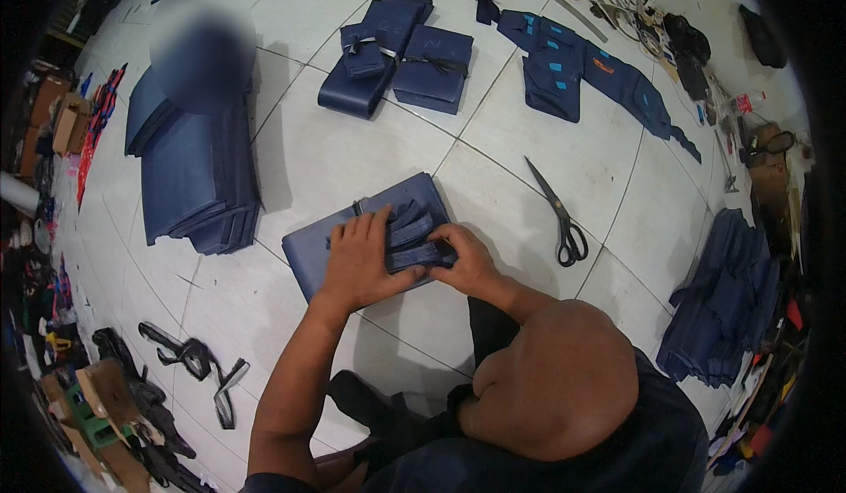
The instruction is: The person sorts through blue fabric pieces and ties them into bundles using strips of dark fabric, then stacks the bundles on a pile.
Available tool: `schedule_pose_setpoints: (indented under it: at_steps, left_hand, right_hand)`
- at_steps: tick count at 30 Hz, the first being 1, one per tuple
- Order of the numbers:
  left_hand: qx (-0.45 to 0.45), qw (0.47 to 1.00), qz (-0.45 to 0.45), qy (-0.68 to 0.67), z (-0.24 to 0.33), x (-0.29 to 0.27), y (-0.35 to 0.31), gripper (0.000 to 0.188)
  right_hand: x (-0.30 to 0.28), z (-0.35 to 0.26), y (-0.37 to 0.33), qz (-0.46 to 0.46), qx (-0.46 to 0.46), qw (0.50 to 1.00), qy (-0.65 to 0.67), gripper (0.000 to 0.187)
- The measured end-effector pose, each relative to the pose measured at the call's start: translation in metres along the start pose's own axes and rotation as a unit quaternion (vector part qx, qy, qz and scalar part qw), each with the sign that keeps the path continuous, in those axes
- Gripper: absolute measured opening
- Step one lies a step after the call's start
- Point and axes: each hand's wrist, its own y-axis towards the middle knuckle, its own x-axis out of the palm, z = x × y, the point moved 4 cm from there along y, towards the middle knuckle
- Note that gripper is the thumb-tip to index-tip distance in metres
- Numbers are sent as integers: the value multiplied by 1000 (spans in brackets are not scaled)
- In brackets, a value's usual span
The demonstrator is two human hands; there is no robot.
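Note:
A flat stack of navy sheet pieces (304, 251) lies on the tiles in front of me, with a narrow tie showing at its far edge. On top of it is a small bundle of folded dark-blue strips (410, 233). My left hand (359, 253) rests flat over the bundle's left side, fingers stretched out and thumb along its near edge. At the right end of the strips, my right hand (464, 262) is closed, thumb and fingers pinching them. The palms hide part of the bundle.
Black-handled scissors (559, 215) lie to the right. Tied navy bundles (432, 66) sit beyond the stack, and a taller navy pile (198, 180) stands left. Farther right are dark-blue cut pieces (555, 70) and a cloth heap (723, 299). Black straps (189, 356) lie at lower left.

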Motion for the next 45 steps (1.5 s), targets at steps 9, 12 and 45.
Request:
schedule_pose_setpoints:
  at_steps: [9,12,45]
  left_hand:
    - [2,998,-30,-56,-22,3,19,64]
    - [-6,996,-35,-79,-29,-1,32,56]
    - [-73,952,-89,-285,-77,-105,4,46]
  right_hand:
    - [5,3,0,2,-17,1000,-4,44]
    - [5,5,0,-3,-21,999,-24,46]
    - [-25,23,-1,-107,163,970,146,33]
